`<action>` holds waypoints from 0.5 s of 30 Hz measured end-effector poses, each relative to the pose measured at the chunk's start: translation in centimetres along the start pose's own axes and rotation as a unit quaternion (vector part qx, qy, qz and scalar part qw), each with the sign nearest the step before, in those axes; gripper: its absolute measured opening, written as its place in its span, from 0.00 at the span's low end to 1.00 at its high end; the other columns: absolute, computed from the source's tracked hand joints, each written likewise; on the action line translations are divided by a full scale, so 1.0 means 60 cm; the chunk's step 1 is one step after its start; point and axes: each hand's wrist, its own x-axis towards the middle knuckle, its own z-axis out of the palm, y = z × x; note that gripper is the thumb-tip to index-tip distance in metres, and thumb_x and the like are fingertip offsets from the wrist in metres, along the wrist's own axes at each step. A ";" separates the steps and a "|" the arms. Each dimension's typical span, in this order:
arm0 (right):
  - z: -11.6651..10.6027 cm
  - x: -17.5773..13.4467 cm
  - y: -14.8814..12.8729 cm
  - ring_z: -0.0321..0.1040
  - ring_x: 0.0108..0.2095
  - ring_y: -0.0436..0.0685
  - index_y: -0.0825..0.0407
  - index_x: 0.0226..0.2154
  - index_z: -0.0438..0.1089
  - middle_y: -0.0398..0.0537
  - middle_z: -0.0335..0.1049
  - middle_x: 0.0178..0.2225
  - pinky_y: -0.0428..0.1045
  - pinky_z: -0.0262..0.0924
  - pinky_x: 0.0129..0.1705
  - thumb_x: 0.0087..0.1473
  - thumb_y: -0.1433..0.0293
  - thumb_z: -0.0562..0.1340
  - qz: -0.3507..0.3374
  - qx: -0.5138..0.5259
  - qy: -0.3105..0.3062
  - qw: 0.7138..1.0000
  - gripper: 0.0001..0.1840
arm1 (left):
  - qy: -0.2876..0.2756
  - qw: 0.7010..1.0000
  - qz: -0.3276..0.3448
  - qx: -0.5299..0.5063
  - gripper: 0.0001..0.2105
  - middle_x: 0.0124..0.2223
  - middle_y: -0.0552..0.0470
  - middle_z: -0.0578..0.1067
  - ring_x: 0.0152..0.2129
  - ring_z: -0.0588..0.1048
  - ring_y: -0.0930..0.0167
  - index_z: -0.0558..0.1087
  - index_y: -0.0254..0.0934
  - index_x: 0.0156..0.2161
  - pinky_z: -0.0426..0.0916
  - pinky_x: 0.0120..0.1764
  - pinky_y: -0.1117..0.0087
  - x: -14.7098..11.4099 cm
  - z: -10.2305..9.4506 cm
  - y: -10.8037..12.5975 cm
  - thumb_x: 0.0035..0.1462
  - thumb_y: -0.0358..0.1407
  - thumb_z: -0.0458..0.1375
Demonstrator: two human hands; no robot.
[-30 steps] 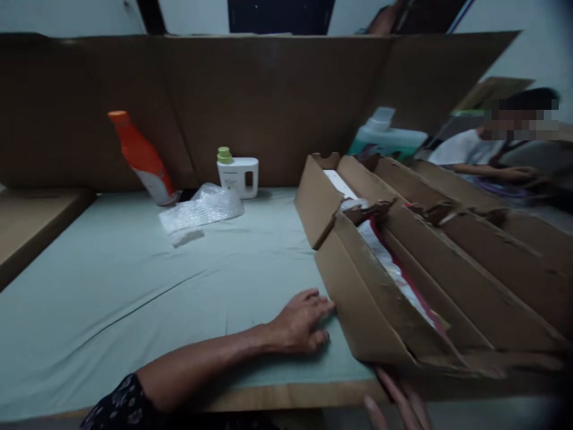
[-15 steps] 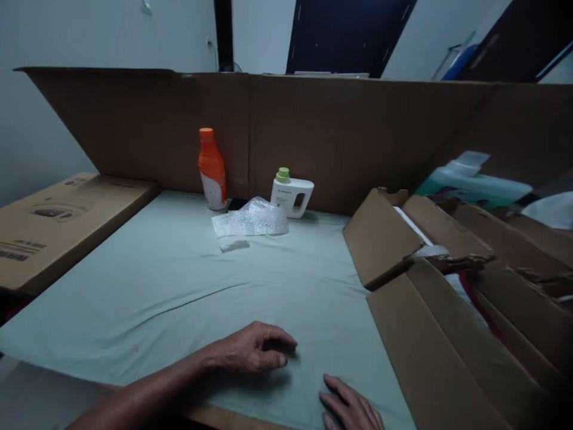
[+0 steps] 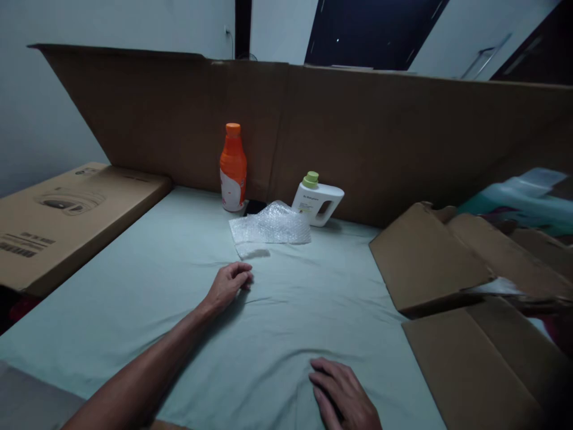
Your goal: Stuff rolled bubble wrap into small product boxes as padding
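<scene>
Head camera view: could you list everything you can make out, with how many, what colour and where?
Cardboard screen: one, brown, across the back
Wall: pale, beyond the screen
Panel: one, dark, beyond the screen
Flat box: one, brown, left
Boxes: several, brown, right; exact count unclear
Jug: one, blue-green, far right, behind the boxes
Orange bottle: one, orange and white, by the screen
White bottle: one, green cap, right of the orange bottle
Bubble wrap: one heap, clear, before the bottles
Dark item: one, black, partly behind the wrap
Cloth: one, pale green, centre
Left hand: one, bare, near the wrap
Right hand: one, bare, bottom edge
</scene>
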 end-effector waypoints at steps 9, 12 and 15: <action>0.048 0.246 0.167 0.70 0.53 0.66 0.51 0.38 0.77 0.58 0.76 0.51 0.63 0.62 0.59 0.55 0.64 0.61 0.213 0.036 0.024 0.976 0.12 | 0.028 1.000 0.008 -0.003 0.12 0.27 0.52 0.77 0.23 0.71 0.73 0.77 0.33 0.36 0.67 0.32 0.70 -0.004 -0.002 -0.014 0.47 0.39 0.65; 0.065 0.343 0.238 0.64 0.59 0.71 0.55 0.46 0.74 0.66 0.70 0.57 0.69 0.55 0.62 0.53 0.56 0.62 0.281 0.033 0.067 0.957 0.24 | 0.023 1.000 0.002 -0.008 0.12 0.27 0.51 0.77 0.23 0.72 0.73 0.77 0.33 0.36 0.67 0.32 0.70 -0.005 -0.001 -0.006 0.47 0.39 0.65; 0.091 0.422 0.282 0.65 0.58 0.73 0.57 0.53 0.69 0.68 0.71 0.54 0.70 0.54 0.61 0.49 0.50 0.64 0.334 0.063 0.096 0.936 0.36 | 0.021 1.000 -0.006 -0.006 0.13 0.27 0.51 0.77 0.22 0.73 0.73 0.77 0.32 0.36 0.68 0.31 0.70 -0.003 -0.001 -0.005 0.47 0.40 0.66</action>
